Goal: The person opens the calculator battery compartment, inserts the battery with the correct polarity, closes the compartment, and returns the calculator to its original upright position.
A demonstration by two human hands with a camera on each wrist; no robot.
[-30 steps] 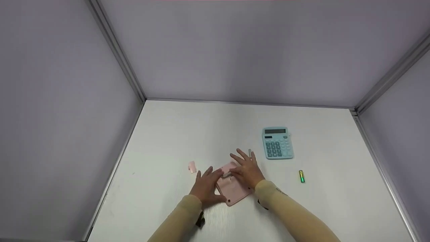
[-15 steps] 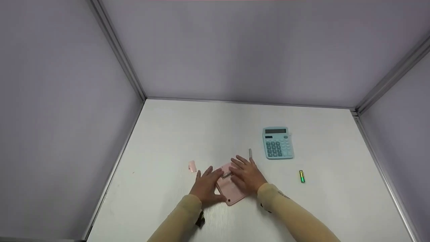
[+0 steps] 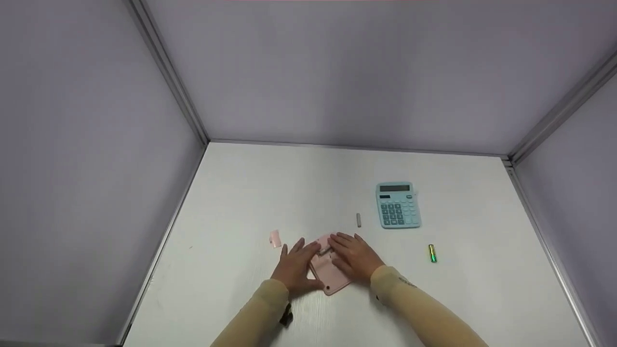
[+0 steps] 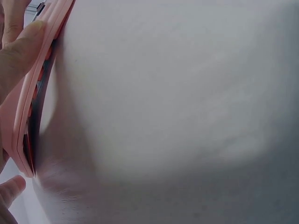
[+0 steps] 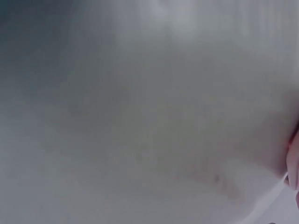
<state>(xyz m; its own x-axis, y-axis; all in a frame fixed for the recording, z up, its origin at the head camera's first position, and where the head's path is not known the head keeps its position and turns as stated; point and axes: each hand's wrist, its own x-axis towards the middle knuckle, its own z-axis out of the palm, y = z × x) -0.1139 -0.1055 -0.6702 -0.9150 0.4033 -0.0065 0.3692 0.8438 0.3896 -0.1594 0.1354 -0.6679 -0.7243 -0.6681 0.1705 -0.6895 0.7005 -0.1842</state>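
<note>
A pink calculator (image 3: 332,277) lies face down on the table, its keys showing along the underside in the left wrist view. Across its back, a grey battery-like cylinder (image 3: 325,251) sits in the slot between both hands' fingertips. My left hand (image 3: 294,270) grips the left side, thumb near the lower corner and fingers at the upper edge. My right hand (image 3: 357,258) holds the right side, its fingertips by the slot's right end. In the right wrist view only a few fingers (image 5: 293,163) show at the edge.
A small pink battery cover (image 3: 275,238) lies left of the hands. Beyond the right hand is a loose grey battery (image 3: 358,220). A blue calculator (image 3: 398,205) and a green-gold battery (image 3: 432,253) lie to the right. Grey walls enclose the white table (image 3: 231,193).
My right hand has lowered its raised fingers onto the pink calculator and drawn back slightly, uncovering the loose grey battery. My left hand stays put.
</note>
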